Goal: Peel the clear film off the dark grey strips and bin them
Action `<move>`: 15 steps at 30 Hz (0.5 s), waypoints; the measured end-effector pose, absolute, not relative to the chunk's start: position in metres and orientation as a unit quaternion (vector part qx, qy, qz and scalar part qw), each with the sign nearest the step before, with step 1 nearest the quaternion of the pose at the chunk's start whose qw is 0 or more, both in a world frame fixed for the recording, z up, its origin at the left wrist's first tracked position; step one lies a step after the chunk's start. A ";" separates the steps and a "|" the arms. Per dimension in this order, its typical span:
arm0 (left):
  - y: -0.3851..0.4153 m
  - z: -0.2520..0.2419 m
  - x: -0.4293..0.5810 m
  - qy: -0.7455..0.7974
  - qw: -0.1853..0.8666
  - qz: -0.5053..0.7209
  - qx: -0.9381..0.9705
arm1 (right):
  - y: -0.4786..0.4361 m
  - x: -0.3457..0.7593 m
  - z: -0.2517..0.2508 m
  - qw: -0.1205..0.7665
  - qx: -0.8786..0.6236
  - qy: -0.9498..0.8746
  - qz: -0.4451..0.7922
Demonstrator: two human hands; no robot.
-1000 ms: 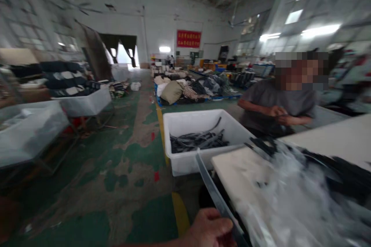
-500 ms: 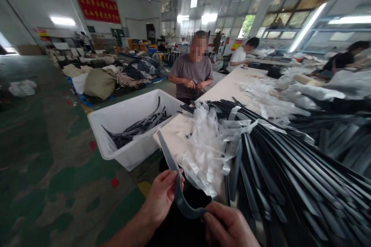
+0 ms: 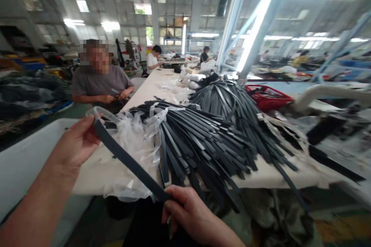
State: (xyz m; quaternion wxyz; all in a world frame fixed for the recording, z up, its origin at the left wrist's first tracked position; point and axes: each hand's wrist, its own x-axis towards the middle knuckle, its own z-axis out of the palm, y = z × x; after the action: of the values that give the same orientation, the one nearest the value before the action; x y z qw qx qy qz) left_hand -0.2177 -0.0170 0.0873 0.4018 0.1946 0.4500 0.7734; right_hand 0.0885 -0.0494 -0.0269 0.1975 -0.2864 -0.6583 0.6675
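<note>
We hold a long, flat, dark grey strip (image 3: 130, 162) between our two hands, in front of the near left part of a cream-coloured, flat-topped desk (image 3: 89, 177); it slants from its upper end at our left hand (image 3: 79, 139) down to our right hand (image 3: 188, 210), bowing a little; the left grip is clamped on the upper end, thumb and fingers together around it, and the right grip is clamped on the lower end; a pale, translucent, thin band (image 3: 108, 113) curves away beside the left fingertips; whether the strip touches the desk, we cannot tell.

Before us on the desk lies a fanned bundle of flat black-grey strips (image 3: 199, 135), wrapped toward its far left end in crumpled, translucent white plastic film (image 3: 130, 135); a second dark grey heap of strips (image 3: 227, 100) lies just behind it to our right; beyond that we see a red plastic basket (image 3: 269, 99); a white, straight-walled plastic tub (image 3: 34, 139) stands beside our left forearm; across from us, near the desk's left edge, a person in a grey short-sleeved shirt (image 3: 100, 83) sits with both hands together.
</note>
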 end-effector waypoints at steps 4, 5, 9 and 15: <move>0.034 0.091 -0.133 0.343 0.513 0.710 0.340 | -0.055 0.138 -0.034 0.286 -0.339 -0.616 0.651; 0.044 0.080 -0.110 0.343 0.540 0.685 0.349 | -0.058 0.151 -0.038 0.305 -0.357 -0.604 0.644; 0.069 0.013 -0.028 0.397 0.625 0.575 0.348 | -0.069 0.194 -0.069 0.358 -0.420 -0.555 0.622; 0.050 -0.069 0.023 0.430 0.673 0.518 0.307 | -0.083 0.219 -0.115 0.336 -0.518 -0.514 0.596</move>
State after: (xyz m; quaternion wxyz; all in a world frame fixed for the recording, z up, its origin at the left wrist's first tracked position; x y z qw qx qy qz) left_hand 0.0226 0.0499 -0.0690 0.6727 0.3067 0.4301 0.5181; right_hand 0.2194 -0.0830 -0.1154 0.3356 -0.5176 -0.5144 0.5958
